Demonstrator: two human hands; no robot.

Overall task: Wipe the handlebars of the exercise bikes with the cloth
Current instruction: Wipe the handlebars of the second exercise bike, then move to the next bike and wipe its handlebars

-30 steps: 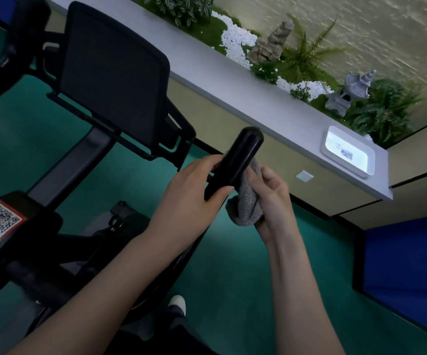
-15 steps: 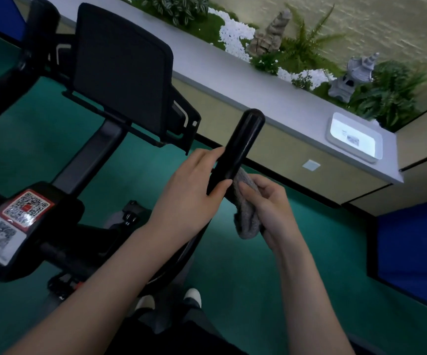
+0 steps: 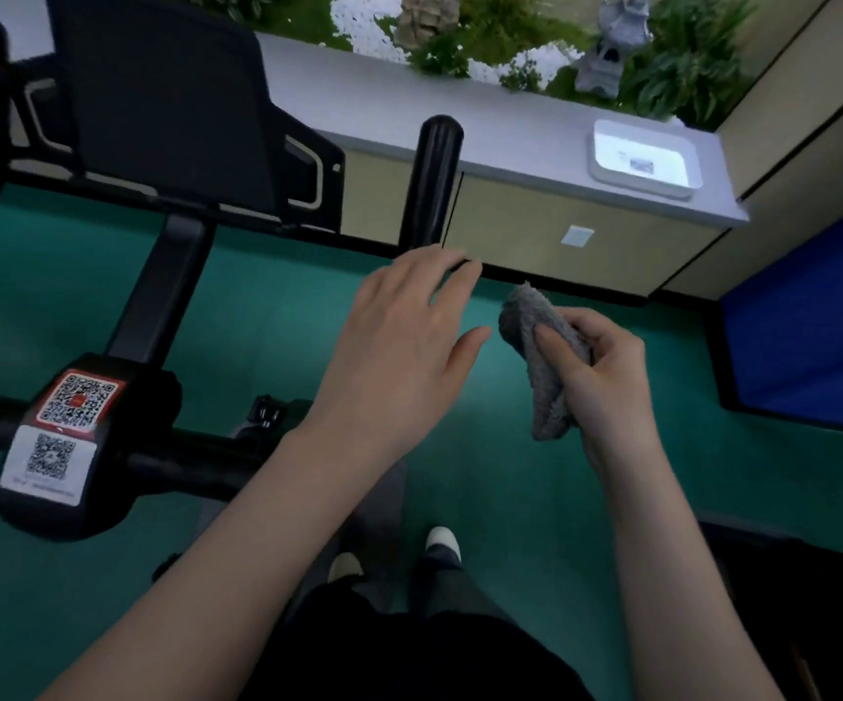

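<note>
Two hands below the handlebar (image 3: 433, 179) — left hand (image 3: 399, 346) spread, right hand (image 3: 596, 366) gripping cloth (image 3: 536, 336).

Handlebar (image 3: 432, 184) base hidden behind left hand (image 3: 399, 341), QR stickers (image 3: 63, 422) unreadable

Grey cloth (image 3: 543, 356); black handlebar (image 3: 432, 179); teal floor (image 3: 536, 498); red-bordered QR sticker (image 3: 78, 399).

Both forearms bare to the frame edge, no sleeves, watch or rings. Left hand (image 3: 399, 341) and right hand (image 3: 599, 369) ungloved. Dark top, dark-grey trousers (image 3: 442, 574), white-toed shoes (image 3: 440, 539).
</note>
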